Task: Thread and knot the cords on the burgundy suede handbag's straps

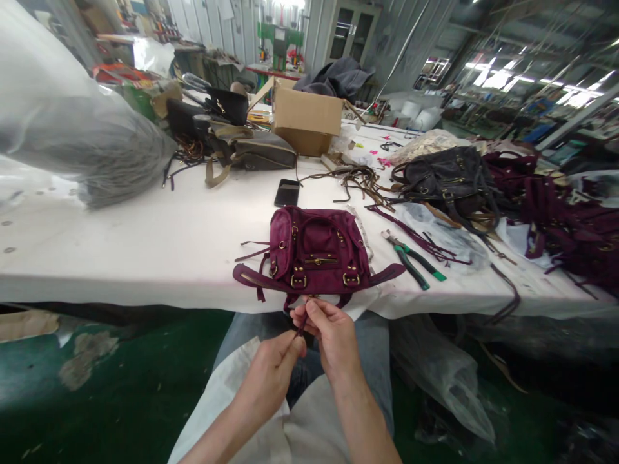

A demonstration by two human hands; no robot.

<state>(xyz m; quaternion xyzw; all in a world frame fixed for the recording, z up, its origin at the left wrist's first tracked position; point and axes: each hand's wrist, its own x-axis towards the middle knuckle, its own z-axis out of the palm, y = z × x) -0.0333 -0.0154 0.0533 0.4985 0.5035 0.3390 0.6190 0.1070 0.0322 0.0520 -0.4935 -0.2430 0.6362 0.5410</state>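
A burgundy handbag (316, 248) with brass buckles and zips lies on the white table near its front edge. Just below the bag, over my lap, my left hand (275, 364) pinches a thin burgundy leather cord (302, 325). Fingers of my right hand (329, 328) close on the same cord higher up, close to the bag's lower edge. Where the cord joins the bag is too small to make out. More thin cords stick out at the bag's left side.
Green-handled pliers (411, 258) and loose burgundy straps lie right of the bag. Behind it are a phone (287, 192), a cardboard box (307, 119) and brown cords. A dark grey bag (449, 180) and more burgundy bags (570, 225) stand at right. Plastic-wrapped material (120, 148) fills the left.
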